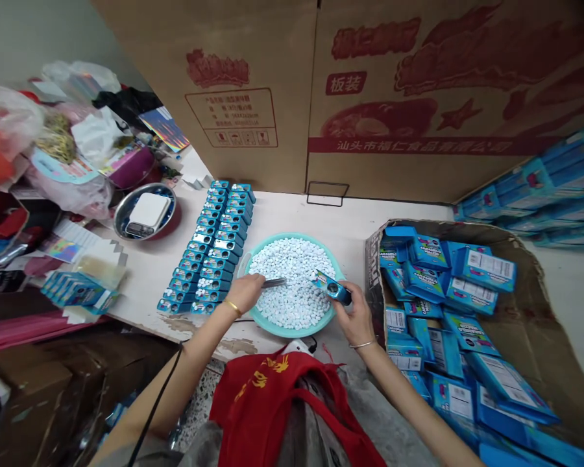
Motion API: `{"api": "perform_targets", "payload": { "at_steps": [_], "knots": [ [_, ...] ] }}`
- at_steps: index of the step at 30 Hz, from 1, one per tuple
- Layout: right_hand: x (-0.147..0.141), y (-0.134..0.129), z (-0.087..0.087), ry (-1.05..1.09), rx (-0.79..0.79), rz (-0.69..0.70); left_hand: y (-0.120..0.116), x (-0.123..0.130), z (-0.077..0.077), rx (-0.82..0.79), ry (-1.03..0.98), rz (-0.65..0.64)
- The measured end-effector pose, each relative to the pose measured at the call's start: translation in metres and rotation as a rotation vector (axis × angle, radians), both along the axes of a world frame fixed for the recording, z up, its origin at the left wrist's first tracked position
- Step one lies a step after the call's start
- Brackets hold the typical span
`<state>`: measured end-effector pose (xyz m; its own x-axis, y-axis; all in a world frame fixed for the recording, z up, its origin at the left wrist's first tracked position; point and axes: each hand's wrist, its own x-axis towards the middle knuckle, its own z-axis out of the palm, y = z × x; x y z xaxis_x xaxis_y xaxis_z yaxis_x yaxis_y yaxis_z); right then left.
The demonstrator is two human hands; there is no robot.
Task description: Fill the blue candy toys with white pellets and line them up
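A turquoise basin [338, 318] full of small white candies [292, 311] stands on the table in front of me. My left hand [246, 293] is closed around a metal scoop-like tool [274, 283], whose far end reaches over the candies. In my right hand [355, 318] is a small blue candy box [333, 288], tilted over the basin's right side. Its near end shows a dark round hole. Left of the basin, two long rows of similar blue boxes [219, 253] stand close together, some with white candies showing at their openings.
An open carton [540, 311] of blue packs stands on the right. Large cardboard boxes [253, 78] wall off the back. Farther left are a metal bowl [174, 217] holding a white scale [150, 211], stacked blue boxes [73, 290] and plastic bags [73, 194].
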<state>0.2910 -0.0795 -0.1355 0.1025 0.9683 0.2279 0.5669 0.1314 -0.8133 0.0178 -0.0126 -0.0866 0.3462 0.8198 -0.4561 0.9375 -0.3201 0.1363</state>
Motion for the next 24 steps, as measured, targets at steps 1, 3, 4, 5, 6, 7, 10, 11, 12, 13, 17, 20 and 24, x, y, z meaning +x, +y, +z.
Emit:
{"api": "perform_targets", "payload": {
  "at_steps": [1,3,4,5,6,7,10,11,12,13,17,20,24],
  "knots": [
    [0.002,0.0,0.001,0.005,-0.008,-0.016,-0.003,0.005,-0.02,-0.026,-0.053,0.024],
    [0.004,0.001,0.002,0.012,-0.019,-0.056,-0.01,0.025,-0.052,-0.053,-0.204,0.073],
    [0.005,0.001,0.003,0.015,-0.026,-0.077,-0.013,0.036,-0.063,-0.062,-0.284,0.102],
    [0.005,0.001,0.003,0.02,-0.036,-0.099,-0.015,0.047,-0.072,-0.071,-0.354,0.127],
    [0.006,0.001,0.004,0.028,-0.047,-0.12,-0.017,0.056,-0.078,-0.077,-0.405,0.147],
    [0.006,0.001,0.005,0.041,-0.057,-0.139,-0.017,0.062,-0.081,-0.086,-0.444,0.162],
    [0.006,-0.001,0.01,0.074,-0.076,-0.192,-0.015,0.06,-0.078,-0.12,-0.542,0.188],
    [0.007,-0.001,0.012,0.075,-0.078,-0.208,-0.014,0.054,-0.072,-0.132,-0.585,0.189],
    [0.007,-0.002,0.014,0.07,-0.079,-0.219,-0.013,0.046,-0.065,-0.139,-0.627,0.185],
    [0.008,-0.002,0.015,0.061,-0.077,-0.224,-0.012,0.038,-0.056,-0.14,-0.658,0.174],
    [0.007,-0.001,0.012,0.019,-0.037,-0.167,-0.008,0.01,-0.003,-0.082,-0.698,0.06],
    [0.001,0.0,0.007,-0.024,0.01,-0.08,-0.004,0.007,0.043,-0.041,-0.622,-0.058],
    [-0.012,-0.001,0.002,-0.047,0.047,0.029,-0.002,0.025,0.094,-0.014,-0.322,-0.186]
  ]
}}
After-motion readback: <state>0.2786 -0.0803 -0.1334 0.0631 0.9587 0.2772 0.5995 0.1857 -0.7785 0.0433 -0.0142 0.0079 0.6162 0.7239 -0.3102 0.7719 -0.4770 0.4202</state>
